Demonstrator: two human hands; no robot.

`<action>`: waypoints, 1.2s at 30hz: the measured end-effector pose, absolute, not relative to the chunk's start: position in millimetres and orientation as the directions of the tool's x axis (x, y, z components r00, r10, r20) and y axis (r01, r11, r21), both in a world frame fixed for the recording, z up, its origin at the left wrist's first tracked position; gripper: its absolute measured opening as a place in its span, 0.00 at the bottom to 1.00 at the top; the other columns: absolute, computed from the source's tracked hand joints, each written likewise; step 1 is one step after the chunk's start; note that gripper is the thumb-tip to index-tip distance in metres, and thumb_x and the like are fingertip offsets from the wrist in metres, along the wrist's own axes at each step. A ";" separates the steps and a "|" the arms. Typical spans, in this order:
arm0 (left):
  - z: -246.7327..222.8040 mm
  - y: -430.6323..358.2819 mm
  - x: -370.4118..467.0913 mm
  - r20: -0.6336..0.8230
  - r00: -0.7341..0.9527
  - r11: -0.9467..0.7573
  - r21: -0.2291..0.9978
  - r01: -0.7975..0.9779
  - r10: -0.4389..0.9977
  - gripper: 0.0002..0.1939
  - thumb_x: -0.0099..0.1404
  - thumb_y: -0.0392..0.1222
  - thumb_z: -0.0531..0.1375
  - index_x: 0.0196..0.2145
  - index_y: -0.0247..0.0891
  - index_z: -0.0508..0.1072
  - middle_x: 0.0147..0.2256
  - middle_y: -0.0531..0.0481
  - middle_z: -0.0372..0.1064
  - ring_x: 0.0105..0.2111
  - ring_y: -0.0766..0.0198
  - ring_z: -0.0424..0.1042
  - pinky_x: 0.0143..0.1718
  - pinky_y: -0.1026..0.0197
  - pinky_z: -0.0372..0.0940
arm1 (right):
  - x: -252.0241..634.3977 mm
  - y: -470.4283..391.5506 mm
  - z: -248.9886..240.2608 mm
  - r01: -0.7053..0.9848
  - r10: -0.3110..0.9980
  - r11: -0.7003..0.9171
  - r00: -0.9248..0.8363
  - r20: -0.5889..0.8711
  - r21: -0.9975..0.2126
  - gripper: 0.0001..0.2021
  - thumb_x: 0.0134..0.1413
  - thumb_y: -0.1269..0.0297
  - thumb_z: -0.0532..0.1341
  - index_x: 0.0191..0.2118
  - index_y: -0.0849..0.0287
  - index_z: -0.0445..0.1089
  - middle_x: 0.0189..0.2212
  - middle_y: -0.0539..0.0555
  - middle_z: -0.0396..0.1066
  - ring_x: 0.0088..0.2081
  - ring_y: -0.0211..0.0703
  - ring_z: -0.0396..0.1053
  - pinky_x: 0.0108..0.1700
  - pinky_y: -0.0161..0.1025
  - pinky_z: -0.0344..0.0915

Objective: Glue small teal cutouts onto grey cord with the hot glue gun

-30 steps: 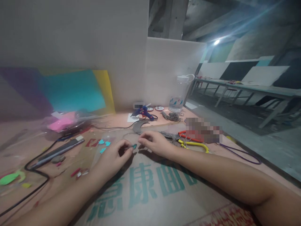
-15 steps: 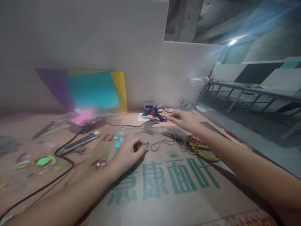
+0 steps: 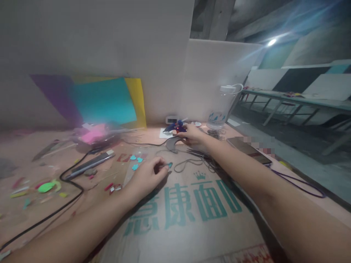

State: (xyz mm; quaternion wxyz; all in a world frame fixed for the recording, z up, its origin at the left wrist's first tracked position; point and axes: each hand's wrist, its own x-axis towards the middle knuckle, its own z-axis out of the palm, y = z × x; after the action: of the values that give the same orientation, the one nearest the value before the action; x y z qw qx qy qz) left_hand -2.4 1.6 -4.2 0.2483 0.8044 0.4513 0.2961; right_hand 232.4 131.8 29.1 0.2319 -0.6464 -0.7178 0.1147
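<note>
My left hand [image 3: 148, 173] is closed in a pinch over the cardboard [image 3: 175, 241], holding a small teal piece [image 3: 170, 165] between thumb and fingertips. Farther back, my right hand [image 3: 194, 133] is wrapped around the handle of a dark blue hot glue gun [image 3: 172, 127], which has a small red light lit. The gun's nozzle points left over a white card [image 3: 164, 133]. In front of it lies a grey crescent-shaped piece [image 3: 172, 144]. Several small turquoise cut-outs [image 3: 135, 167] rest left of my left hand.
Grey cord [image 3: 189, 161] and scissors [image 3: 199, 153] lie partly under my right forearm. A clear bottle [image 3: 218, 109] stands behind, with a phone [image 3: 251, 151] at the right. A black cable [image 3: 82, 190] crosses the scraps at left. Coloured sheets [image 3: 106, 102] lean on the back board.
My right hand has moved left onto the glue gun's handle and closed around it. My left hand keeps its pinch on the teal piece. The view has shifted slightly.
</note>
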 end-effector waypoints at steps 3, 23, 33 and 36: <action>-3.2 0.6 -2.2 0.245 0.414 -0.463 0.664 0.588 0.877 0.09 0.62 0.45 0.53 0.31 0.38 0.68 0.27 0.53 0.68 0.28 0.62 0.66 0.30 0.63 0.58 | 221.1 133.1 25.1 0.885 0.976 0.100 0.002 0.219 -0.455 0.18 0.51 0.60 0.63 0.47 0.63 0.70 0.42 0.62 0.75 0.42 0.51 0.72 0.42 0.37 0.65; -4.0 0.2 -1.4 0.270 0.414 -0.474 0.692 0.545 0.870 0.08 0.62 0.43 0.53 0.30 0.37 0.68 0.28 0.51 0.68 0.31 0.62 0.68 0.33 0.62 0.59 | 230.9 136.8 40.6 0.816 0.962 0.173 -0.020 0.273 -0.551 0.15 0.52 0.65 0.60 0.44 0.67 0.69 0.33 0.61 0.76 0.30 0.42 0.72 0.33 0.34 0.64; -2.4 1.7 -2.5 0.245 0.388 -0.432 0.732 0.527 0.889 0.09 0.62 0.44 0.52 0.30 0.38 0.68 0.27 0.52 0.69 0.28 0.63 0.67 0.29 0.63 0.59 | 234.0 44.6 56.0 0.685 0.953 0.292 -0.149 0.263 -0.668 0.13 0.57 0.57 0.57 0.38 0.60 0.74 0.37 0.57 0.77 0.41 0.44 0.74 0.44 0.37 0.67; -1.5 2.2 -2.5 0.242 0.376 -0.420 0.743 0.521 0.895 0.09 0.62 0.44 0.52 0.30 0.38 0.68 0.26 0.52 0.68 0.29 0.62 0.67 0.29 0.63 0.59 | 229.7 10.5 47.0 0.578 0.941 0.335 -0.170 0.291 -0.745 0.11 0.55 0.58 0.58 0.38 0.59 0.72 0.38 0.56 0.76 0.39 0.44 0.74 0.44 0.40 0.68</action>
State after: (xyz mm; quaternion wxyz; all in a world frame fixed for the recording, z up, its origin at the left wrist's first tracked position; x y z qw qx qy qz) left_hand -2.5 2.2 -1.5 0.2884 0.7777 0.4550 0.3241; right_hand 229.7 10.5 47.0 0.3756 -0.5235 -0.7254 0.2421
